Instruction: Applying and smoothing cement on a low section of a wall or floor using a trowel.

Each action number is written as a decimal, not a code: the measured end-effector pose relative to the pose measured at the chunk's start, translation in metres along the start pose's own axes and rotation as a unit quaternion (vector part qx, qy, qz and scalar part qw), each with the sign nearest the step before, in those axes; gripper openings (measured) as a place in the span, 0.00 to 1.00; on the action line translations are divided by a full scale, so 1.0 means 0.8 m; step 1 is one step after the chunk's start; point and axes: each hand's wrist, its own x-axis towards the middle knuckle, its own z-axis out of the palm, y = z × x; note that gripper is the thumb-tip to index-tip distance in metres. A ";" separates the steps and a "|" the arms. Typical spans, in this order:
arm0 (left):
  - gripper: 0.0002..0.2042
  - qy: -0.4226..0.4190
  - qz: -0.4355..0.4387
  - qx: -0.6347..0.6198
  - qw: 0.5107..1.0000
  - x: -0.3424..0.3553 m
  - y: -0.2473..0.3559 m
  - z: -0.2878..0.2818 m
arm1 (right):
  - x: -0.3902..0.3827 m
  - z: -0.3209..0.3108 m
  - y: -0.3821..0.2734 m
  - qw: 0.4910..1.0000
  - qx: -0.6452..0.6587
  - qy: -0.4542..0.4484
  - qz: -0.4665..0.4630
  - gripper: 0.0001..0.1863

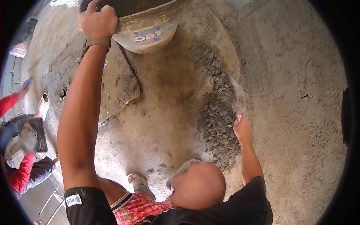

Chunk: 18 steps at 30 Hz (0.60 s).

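- We saw a rough grey cement surface (296, 112) spread widely across the view
- On it we saw a strip of dark, lumpy mortar (217, 116), just left of the right hand (242, 127)
- At the top edge we saw a pale basin (161, 35) with a blue marking, its body extending rightward from the left hand (98, 21), which was clenched over its rim
- At the far left we saw another person's red sleeve (20, 174) near a dark flat board (41, 135)
- Smallest, we saw a blurred trowel (239, 95), its reddish handle wrapped by the right hand, its blade reaching forward beyond the knuckles, along the mortar's right edge
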 end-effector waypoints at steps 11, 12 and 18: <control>0.23 -0.034 0.040 0.215 0.975 0.002 0.059 -0.017 | 0.233 -0.035 -0.098 0.994 -0.077 0.042 -0.066 0.17; 0.22 -0.094 0.076 0.181 0.976 0.024 0.033 -0.015 | 0.238 -0.030 -0.111 0.990 -0.104 0.016 -0.096 0.18; 0.23 -0.193 0.063 0.160 0.966 0.028 0.034 -0.021 | 0.158 -0.021 -0.052 0.988 -0.079 -0.020 -0.129 0.16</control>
